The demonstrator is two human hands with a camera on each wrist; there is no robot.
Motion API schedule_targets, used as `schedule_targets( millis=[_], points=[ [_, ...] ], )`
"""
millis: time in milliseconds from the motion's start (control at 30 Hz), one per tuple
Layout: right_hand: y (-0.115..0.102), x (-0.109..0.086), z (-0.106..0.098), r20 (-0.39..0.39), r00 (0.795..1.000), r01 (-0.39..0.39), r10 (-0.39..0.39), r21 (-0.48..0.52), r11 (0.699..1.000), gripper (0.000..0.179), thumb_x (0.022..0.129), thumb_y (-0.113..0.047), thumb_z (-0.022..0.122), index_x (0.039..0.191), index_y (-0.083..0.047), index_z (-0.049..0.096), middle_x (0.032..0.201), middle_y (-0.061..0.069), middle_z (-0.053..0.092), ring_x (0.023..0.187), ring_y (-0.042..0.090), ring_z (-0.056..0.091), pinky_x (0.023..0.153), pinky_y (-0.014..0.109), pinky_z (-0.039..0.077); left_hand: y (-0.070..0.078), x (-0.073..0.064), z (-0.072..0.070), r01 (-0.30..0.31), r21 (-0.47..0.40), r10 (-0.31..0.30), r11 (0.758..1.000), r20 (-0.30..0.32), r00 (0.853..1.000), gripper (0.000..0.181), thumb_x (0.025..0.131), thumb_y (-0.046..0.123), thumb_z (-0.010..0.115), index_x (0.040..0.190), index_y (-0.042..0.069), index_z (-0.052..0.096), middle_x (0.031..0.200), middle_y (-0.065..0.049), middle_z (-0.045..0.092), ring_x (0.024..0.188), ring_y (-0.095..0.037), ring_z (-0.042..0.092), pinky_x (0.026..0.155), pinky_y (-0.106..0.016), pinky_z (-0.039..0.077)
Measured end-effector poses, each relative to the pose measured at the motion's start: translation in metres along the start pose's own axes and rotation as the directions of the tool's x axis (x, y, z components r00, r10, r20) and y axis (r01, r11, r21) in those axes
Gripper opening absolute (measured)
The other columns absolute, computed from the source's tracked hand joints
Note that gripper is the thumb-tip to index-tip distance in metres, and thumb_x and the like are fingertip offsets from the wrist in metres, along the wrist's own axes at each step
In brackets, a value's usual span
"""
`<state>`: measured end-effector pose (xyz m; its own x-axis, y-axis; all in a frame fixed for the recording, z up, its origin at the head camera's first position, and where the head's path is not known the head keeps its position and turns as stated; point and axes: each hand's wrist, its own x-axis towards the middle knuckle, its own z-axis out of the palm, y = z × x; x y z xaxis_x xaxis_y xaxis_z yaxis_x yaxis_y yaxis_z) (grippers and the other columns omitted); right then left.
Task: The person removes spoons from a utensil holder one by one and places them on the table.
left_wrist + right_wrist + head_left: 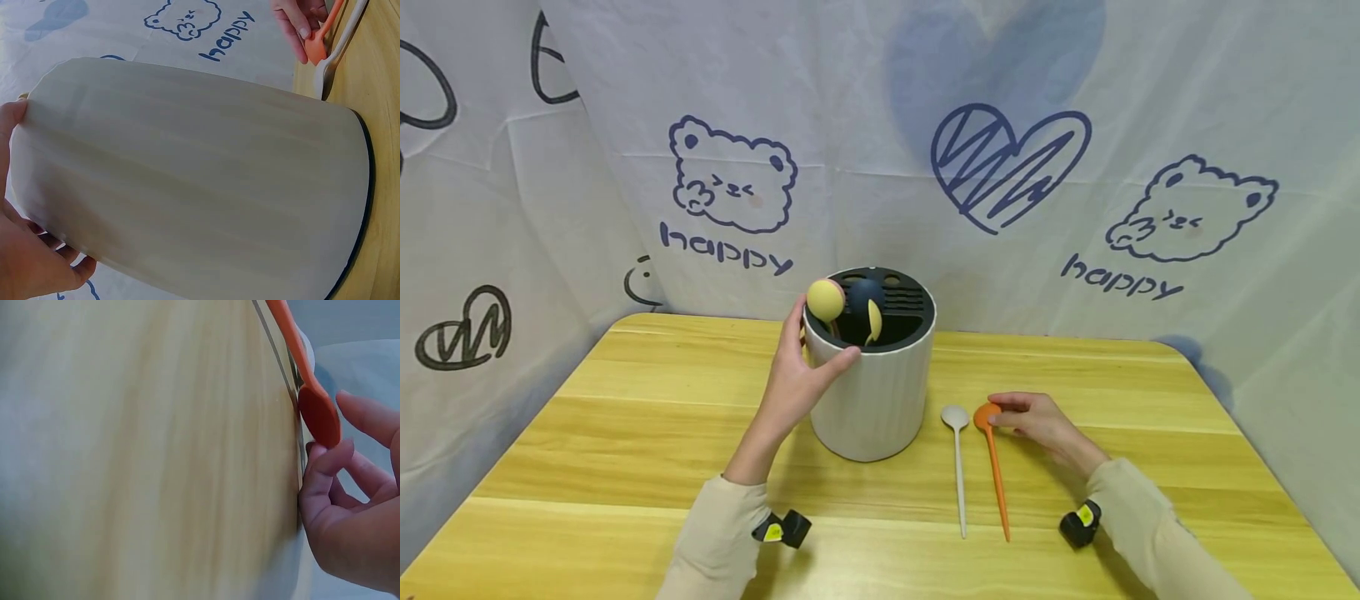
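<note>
Gripping a white bin [868, 408], left hand [800, 379] spreads wide. Right hand [1037, 423], half-curled, touches orange spoon [997, 477] at bin's four o'clock; pinch cannot be determined. Head view alone shows navy ball [867, 294].

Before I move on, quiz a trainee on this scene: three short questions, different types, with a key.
1. Which utensil is at the right hand? A) a knife; B) the orange spoon; C) a whisk.
2. True or false: the left hand lies flat on the tabletop.
3. The light-grey spoon lies between the orange spoon and which container?

Key: 1. B. 2. False; it grips the white utensil holder near its rim. 3. The white utensil holder.
</note>
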<state>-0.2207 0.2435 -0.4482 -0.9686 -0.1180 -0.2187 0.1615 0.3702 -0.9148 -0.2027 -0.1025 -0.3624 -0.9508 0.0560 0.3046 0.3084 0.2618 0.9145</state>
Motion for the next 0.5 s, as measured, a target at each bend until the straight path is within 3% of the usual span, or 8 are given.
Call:
schedule_targets(
  millis=[333,500],
  points=[
    [-0.0015,-0.0018,0.0031,-0.005,0.999,0.042,-0.042,-0.044,0.998,0.051,0.086,-0.009,0.072,0.13,0.009,0.055,0.123,0.021,0.061,0.093,0.015,0.052,0.07,0.024,0.045,-0.0011,0.0,-0.0001,0.003,-0.001,-0.003,1.0,0.003,1.0,0.098,0.082,0.036,0.071,0.155,0.009,0.011,0.159,-0.01,0.013,0.144,-0.029,0.016,0.115,-0.048,0.02],
    [-0.0016,-0.0005,0.0026,-0.021,0.999,0.027,-0.027,-0.031,0.999,0.051,0.085,-0.008,0.072,0.13,0.008,0.055,0.122,0.019,0.062,0.089,0.014,0.052,0.065,0.024,0.045,-0.001,-0.0004,-0.0003,0.009,-0.004,-0.009,1.0,0.002,1.0,0.099,0.082,0.036,0.071,0.156,0.011,0.011,0.159,-0.009,0.012,0.144,-0.029,0.015,0.115,-0.047,0.019]
  ],
)
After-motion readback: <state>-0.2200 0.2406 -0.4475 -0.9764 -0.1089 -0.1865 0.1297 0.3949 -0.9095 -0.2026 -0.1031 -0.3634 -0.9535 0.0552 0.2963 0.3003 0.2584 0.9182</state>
